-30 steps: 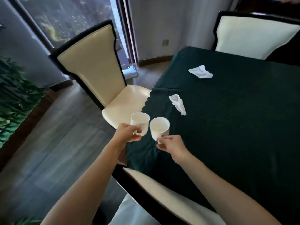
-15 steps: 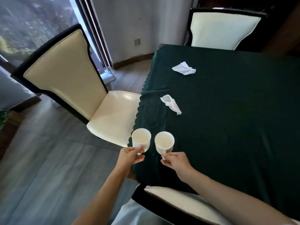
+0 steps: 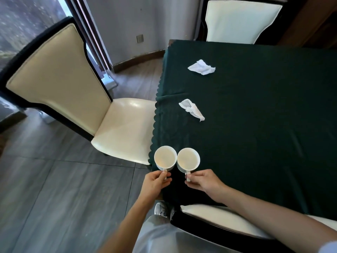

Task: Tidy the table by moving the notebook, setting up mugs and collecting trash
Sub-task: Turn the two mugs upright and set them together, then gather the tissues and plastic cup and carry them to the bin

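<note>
Two white mugs stand upright side by side at the near left corner of the dark green table (image 3: 255, 125), rims touching. My left hand (image 3: 155, 181) pinches the handle of the left mug (image 3: 165, 157). My right hand (image 3: 202, 180) pinches the handle of the right mug (image 3: 187, 158). Both mugs look empty. One crumpled white tissue (image 3: 191, 109) lies on the cloth beyond the mugs. A second tissue (image 3: 201, 68) lies farther back. No notebook is in view.
A cream chair (image 3: 116, 128) stands at the table's left side, its seat partly under the cloth. Another cream chair (image 3: 240, 21) stands at the far end. A third chair's back (image 3: 218, 221) is right below my right arm. Grey floor lies to the left.
My view has tilted down and moved closer over the table corner. Both hands have brought the mugs lower, over the corner of the cloth, still side by side.
</note>
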